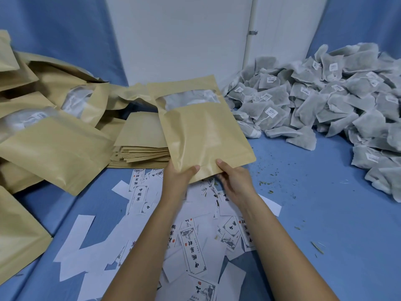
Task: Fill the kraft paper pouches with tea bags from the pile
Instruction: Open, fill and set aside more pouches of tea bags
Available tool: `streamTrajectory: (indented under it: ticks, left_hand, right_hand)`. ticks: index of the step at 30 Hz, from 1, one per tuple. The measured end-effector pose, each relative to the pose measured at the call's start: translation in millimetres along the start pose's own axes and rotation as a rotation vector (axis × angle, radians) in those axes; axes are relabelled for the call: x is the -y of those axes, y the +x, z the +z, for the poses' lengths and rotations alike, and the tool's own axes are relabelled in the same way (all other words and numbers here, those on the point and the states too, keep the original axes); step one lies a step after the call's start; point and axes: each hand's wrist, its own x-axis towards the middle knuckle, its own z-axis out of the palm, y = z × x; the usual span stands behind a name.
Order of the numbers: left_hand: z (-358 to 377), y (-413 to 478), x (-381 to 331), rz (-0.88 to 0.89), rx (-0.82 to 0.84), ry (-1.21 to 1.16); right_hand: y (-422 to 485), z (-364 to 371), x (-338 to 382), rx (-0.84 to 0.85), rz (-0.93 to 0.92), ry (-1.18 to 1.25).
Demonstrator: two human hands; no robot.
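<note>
Pouch [204, 131] sits tilted away above the flat stack [141, 153], pinched at its near edge by the left hand [178, 177] and right hand [234, 181], each with its thumb on top and fingers curled under. Pale shapes behind its window suggest it is already filled, so this looks like the setting-aside step. Next it probably goes left onto the filled pouches [54, 144], then a flat one needs opening beside the tea bags [325, 101].
</note>
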Motion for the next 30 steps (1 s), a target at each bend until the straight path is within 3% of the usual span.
streamTrajectory:
  ticks: [5,9,15,19,24,27,30]
  left_hand:
    - [-1.0,-0.4,-1.4,0.016,0.074,0.066]
    - [-3.5,0.3,-1.3,-0.019,0.095,0.029]
    - [-7.6,1.6,-0.4,-0.041,0.105,0.086]
    - [-4.3,1.0,2.9,-0.027,0.078,0.083]
    - [-4.7,-1.0,2.4,-0.062,0.127,0.128]
    - [-10.4,1.5,-1.0,-0.129,0.204,0.149]
    - [-11.0,2.1,-1.1,-0.104,0.174,0.224]
  right_hand:
    - [-2.0,0.3,2.2,-0.121,-0.083,-0.139]
    - [-8.0,4.9,2.2,-0.003,-0.035,-0.103]
    - [-7.4,4.2,-0.5,-0.060,-0.036,-0.244]
    - [-13.3,8.9,-4.0,0.095,0.008,-0.137]
    - [-11.6,8.1,-6.7,-0.014,-0.010,-0.336]
    - [-11.7,7.5,-6.7,-0.012,-0.029,-0.248]
    - [-16.0,11.2,-11.6,0.062,0.018,-0.225]
